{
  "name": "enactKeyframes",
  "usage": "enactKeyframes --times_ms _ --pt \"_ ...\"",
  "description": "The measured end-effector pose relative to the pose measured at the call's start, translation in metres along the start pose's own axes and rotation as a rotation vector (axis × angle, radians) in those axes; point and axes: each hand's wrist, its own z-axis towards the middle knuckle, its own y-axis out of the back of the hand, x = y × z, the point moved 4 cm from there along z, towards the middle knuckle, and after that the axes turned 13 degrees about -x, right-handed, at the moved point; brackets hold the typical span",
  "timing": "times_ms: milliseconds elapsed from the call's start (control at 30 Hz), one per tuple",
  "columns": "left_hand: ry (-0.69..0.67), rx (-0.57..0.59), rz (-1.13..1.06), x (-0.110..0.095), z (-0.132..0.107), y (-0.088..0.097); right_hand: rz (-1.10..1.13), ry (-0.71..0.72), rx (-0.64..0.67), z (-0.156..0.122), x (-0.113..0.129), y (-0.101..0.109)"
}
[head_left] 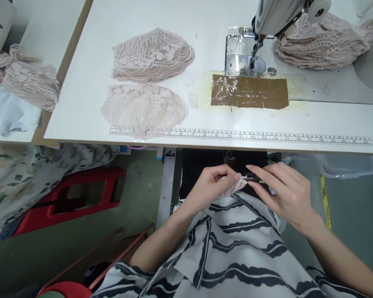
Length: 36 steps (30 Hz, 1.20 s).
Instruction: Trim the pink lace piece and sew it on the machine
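Note:
Below the table edge, over my lap, my left hand (211, 184) pinches a small piece of beige lace (231, 187). My right hand (282, 194) is closed around a small dark tool with a green spot (257, 179), its tip against the lace; it looks like thread snips. Both hands meet above my striped garment (236, 248).
On the white table (90, 49) lie two stacks of lace pieces (152, 56) (144, 109), and a ruler strip (267, 136) runs along its front edge. A sewing machine (276, 16) stands far right, more lace (323, 41) behind it. Brown tape (250, 92) covers the bed. A red stool (68, 198) stands on the left.

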Motion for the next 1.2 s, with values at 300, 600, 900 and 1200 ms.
enactKeyframes --times_ms 300,600,900,1200 --pt "0.001 0.029 0.009 0.0016 -0.0001 -0.0017 0.011 -0.029 0.000 -0.0021 -0.0016 -0.0002" --pt "-0.004 0.021 -0.006 0.0015 0.0004 -0.0009 0.001 0.025 -0.006 -0.0017 -0.0005 0.0043" --pt "-0.005 0.030 -0.021 0.0037 0.0008 -0.0009 -0.002 0.056 -0.017 -0.0010 -0.0002 0.0047" --pt "0.002 0.045 -0.021 0.0036 0.0006 -0.0017 -0.021 0.083 -0.037 0.0021 0.0019 0.0064"
